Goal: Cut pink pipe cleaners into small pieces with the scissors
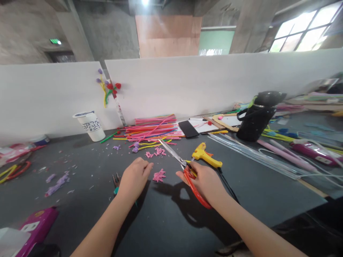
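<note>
My right hand (207, 180) grips a pair of scissors (174, 152) by the red handles, with the blades pointing up and to the left. My left hand (135, 175) is closed, thumb against the curled fingers; whatever may be inside is hidden. Between the hands lies a small pile of pink fuzzy pieces (159, 175). More short pink pieces (155, 152) are scattered beyond it. Partly beneath my left hand are pliers (116, 180) with teal handles. Just past my right hand lies a yellow glue gun (205, 155) with a black cord.
Bundled pipe cleaners (152, 128) lie along the back, near a black phone (188, 129). A white cup (89, 126) stands left, a black jug (257, 116) right. Clear glue sticks (254, 157) extend rightward. Purple scraps (57, 184) and a purple power strip (37, 228) are at left.
</note>
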Tool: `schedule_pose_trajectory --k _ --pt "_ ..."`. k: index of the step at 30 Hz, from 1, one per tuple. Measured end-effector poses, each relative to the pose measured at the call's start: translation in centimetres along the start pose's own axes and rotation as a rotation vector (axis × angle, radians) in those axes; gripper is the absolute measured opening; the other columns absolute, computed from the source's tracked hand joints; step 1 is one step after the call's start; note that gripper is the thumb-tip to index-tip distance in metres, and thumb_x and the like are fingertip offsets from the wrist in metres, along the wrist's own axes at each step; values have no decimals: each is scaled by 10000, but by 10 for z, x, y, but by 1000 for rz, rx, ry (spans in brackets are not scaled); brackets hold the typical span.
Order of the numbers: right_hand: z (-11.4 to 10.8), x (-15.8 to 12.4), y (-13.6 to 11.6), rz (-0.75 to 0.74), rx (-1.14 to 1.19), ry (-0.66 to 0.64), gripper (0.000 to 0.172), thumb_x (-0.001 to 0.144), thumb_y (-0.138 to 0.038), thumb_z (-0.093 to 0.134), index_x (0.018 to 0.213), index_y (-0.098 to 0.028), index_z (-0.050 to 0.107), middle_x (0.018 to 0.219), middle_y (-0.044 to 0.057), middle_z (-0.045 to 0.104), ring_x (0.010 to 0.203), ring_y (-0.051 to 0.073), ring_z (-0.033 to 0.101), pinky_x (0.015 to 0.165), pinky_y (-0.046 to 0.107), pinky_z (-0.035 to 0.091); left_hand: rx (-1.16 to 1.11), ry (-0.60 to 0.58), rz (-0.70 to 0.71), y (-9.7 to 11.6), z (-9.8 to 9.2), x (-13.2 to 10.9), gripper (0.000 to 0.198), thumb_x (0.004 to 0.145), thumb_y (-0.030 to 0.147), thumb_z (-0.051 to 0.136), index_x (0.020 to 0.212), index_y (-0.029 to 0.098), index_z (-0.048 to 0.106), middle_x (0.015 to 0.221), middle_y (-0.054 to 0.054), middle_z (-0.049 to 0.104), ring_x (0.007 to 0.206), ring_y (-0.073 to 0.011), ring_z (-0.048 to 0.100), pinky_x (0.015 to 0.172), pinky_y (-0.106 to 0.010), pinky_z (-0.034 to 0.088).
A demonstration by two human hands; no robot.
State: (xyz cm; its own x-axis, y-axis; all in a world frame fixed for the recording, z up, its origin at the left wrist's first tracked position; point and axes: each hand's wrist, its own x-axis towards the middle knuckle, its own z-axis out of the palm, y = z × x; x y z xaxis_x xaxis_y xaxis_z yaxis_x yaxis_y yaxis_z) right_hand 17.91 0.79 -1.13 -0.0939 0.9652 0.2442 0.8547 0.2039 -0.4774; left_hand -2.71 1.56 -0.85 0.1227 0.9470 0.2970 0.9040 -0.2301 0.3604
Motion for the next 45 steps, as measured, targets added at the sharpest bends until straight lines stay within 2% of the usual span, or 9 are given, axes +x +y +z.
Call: schedule_pose_trajectory --k 2,4,9,15,24,30,35,41,45 --pt "2 1 0 9 22 2 338 713 -536 450 608 -216 436 526 -19 517 483 128 460 463 227 253 -72 83 -45 -5 1 2 113 753 207 394 787 198 501 838 -29 525 688 -147 514 673 -273 382" --pt "5 2 1 18 36 10 320 712 -522 463 626 -214 445 547 -15 528 499 131 470 473 228 262 -127 90 -82 -11 2 5 223 707 155 409 912 207 479 933 -35 528 657 -137 514 677 -279 391" --pt "7 8 3 29 72 -19 148 749 -351 453 757 -206 474 665 5 566 603 147 514 509 227 288 -134 -55 -142 -18 -7 12 170 734 257 396 777 214 554 794 -16 588 675 -159 537 622 -263 386" --pt "-1 12 4 -18 95 -35 121 740 -298 465 805 -197 481 782 27 596 728 174 538 565 239 319 40 -149 -24 -17 -18 23 199 756 242 382 786 215 576 791 -18 619 718 -167 556 613 -254 385" --pt "0 10 6 -44 73 19 174 744 -363 475 784 -196 505 676 12 584 647 164 534 515 235 281 174 -131 15 -14 19 61 209 800 199 392 790 134 590 892 -114 595 862 -213 542 745 -329 396" --pt "2 11 6 -40 92 40 154 726 -334 499 793 -197 514 685 8 591 633 150 528 523 229 294 107 -161 -67 -14 41 73 317 800 283 476 1085 143 489 1092 -94 519 912 -189 535 756 -391 454" --pt "1 12 6 -34 151 51 199 720 -395 503 757 -200 507 652 -5 568 586 138 502 510 232 303 -129 -108 -167 -14 28 63 159 798 208 433 833 116 557 884 -141 595 866 -221 566 747 -357 424" --pt "5 13 -5 156 782 -118 336 638 -489 550 547 -207 392 455 -71 379 415 90 407 427 217 331 -598 -202 -184 3 10 22 210 774 327 424 865 151 494 744 -49 631 644 -136 610 598 -250 463" --pt "12 10 -16 188 917 -210 286 680 -486 484 646 -209 422 381 -112 313 311 67 332 413 225 389 -1268 -273 -300 17 7 1 232 683 280 587 856 167 480 695 -19 630 562 -95 577 558 -212 430"
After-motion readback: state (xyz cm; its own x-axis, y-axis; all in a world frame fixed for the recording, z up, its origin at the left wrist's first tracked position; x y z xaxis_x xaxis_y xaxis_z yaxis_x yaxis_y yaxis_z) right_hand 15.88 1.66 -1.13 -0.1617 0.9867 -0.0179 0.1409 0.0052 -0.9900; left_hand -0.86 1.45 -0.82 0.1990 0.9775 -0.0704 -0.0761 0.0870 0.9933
